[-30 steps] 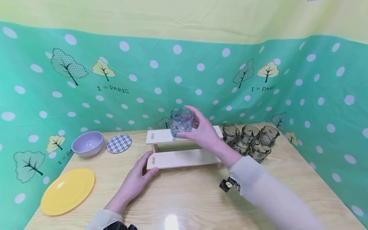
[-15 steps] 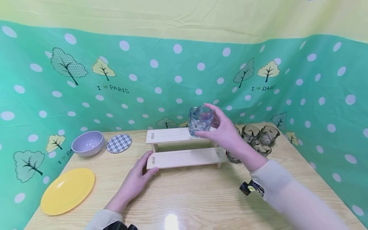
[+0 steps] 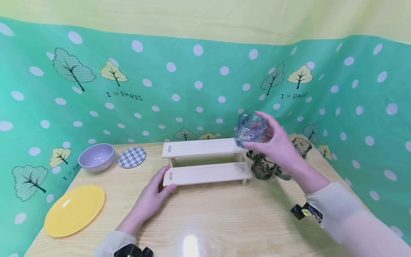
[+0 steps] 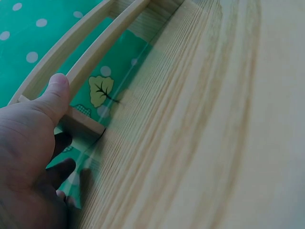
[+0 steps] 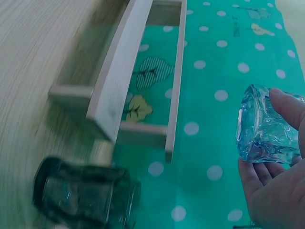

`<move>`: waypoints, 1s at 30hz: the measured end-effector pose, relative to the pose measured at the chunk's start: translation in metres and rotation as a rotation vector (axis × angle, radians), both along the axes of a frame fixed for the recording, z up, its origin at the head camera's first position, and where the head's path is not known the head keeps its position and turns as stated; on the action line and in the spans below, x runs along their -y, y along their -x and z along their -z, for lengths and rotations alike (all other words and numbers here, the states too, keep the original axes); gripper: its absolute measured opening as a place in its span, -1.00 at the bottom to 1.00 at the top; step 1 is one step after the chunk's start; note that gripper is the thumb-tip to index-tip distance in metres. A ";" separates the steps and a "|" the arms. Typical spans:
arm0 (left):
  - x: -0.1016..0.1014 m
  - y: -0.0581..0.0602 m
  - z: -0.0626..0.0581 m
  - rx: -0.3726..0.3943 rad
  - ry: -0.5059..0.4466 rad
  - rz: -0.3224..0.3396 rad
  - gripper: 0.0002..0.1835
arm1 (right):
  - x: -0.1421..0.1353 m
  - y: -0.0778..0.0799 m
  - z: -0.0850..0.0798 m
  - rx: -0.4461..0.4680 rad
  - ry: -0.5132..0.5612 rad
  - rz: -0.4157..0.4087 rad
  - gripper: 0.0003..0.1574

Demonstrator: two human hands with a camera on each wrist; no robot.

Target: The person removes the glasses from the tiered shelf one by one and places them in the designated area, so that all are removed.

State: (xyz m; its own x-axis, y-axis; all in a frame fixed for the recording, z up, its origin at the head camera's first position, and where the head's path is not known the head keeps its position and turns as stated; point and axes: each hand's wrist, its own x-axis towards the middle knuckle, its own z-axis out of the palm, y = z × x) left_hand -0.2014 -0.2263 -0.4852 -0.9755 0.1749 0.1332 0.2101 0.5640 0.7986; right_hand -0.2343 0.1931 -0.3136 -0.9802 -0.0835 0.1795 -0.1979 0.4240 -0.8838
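Observation:
In the head view my right hand [image 3: 276,141] grips a clear bluish glass tumbler [image 3: 249,129] by its side, thumb low and fingers round the back. The tumbler is raised, overlapping the right end of the upper board of a two-tier wooden rack [image 3: 205,173]. The right wrist view shows the tumbler [image 5: 267,126] between thumb and fingers, apart from the rack. My left hand [image 3: 149,200] holds the lower board's left end. In the left wrist view its thumb lies on the board's edge, with the fingers lower down.
Several smoky brown glasses [image 3: 263,167] stand right of the rack, partly hidden behind my right hand and forearm. At the left are a purple bowl [image 3: 97,157], a checked round mat [image 3: 132,157] and a yellow plate [image 3: 75,210]. A green dotted cloth [image 3: 179,82] hangs behind the table.
My right hand has carried the tumbler rightward and slightly up, from over the middle of the upper board to its right end. The left hand keeps its hold on the rack.

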 end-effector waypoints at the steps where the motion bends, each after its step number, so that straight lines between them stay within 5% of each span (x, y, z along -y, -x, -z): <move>1: 0.000 0.001 0.000 -0.004 0.000 0.000 -0.16 | -0.004 0.000 -0.001 -0.002 -0.007 0.009 0.48; 15: 0.000 0.001 -0.005 -0.009 0.013 0.002 -0.16 | -0.061 -0.018 -0.001 0.057 -0.081 0.143 0.45; 30: 0.002 0.002 -0.003 -0.002 0.023 -0.004 -0.19 | -0.110 -0.024 0.020 0.027 -0.165 0.240 0.39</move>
